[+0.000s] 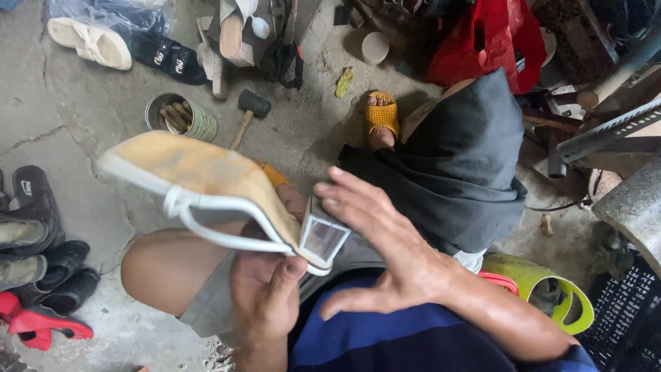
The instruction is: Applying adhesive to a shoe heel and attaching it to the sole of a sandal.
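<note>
The concrete floor [82,131] carries scattered footwear, a tin can of sticks [180,117] and a rubber mallet [249,110]. Above the person's knee [165,269] a white high-heeled sandal [200,179] is held sole-up, toe to the left, block heel [322,238] to the right. The left hand [265,296] grips it from below near the heel, fingers closed around the strap area. The right hand [385,241] lies open, fingers spread, against the heel. The sandal looks light with a stiff sole; the straps are thin and flexible, so the firm heel end judged the better hold
</note>
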